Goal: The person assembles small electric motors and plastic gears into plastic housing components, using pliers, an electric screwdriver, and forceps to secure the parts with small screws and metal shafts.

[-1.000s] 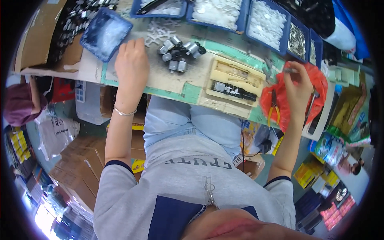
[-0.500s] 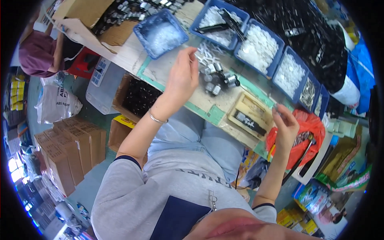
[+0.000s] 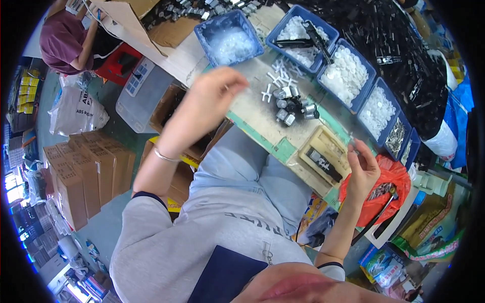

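Note:
My left hand (image 3: pixel 206 101) is raised over the near left part of the bench, below a blue tray (image 3: pixel 230 59) of clear bits. Its fingers curl inward but are smeared by motion, and whether they hold anything is unclear. At the right, my right hand (image 3: pixel 365 169) has thumb and fingers pinched together around something small and greyish at the tips. Beside it lies a cream fixture block (image 3: pixel 331 144) with a black-and-silver part (image 3: pixel 323 162) in its slot. Between the hands rest a cluster of silver-and-black metal pieces (image 3: pixel 290 105) and white branched plastic pieces (image 3: pixel 279 83).
Blue bins of white pieces (image 3: pixel 345 76) and metal pins (image 3: pixel 395 136) line the bench's far side, before a heap of black parts (image 3: pixel 376 30). A red plastic bag (image 3: pixel 396 177) hangs at right. Cardboard boxes (image 3: pixel 76 182) stand left. Another person (image 3: pixel 63 43) sits at far left.
My left hand has swung left and toward me, its fingers bending over. My right hand stays near the fixture with its fingers pinched. The view has shifted slightly.

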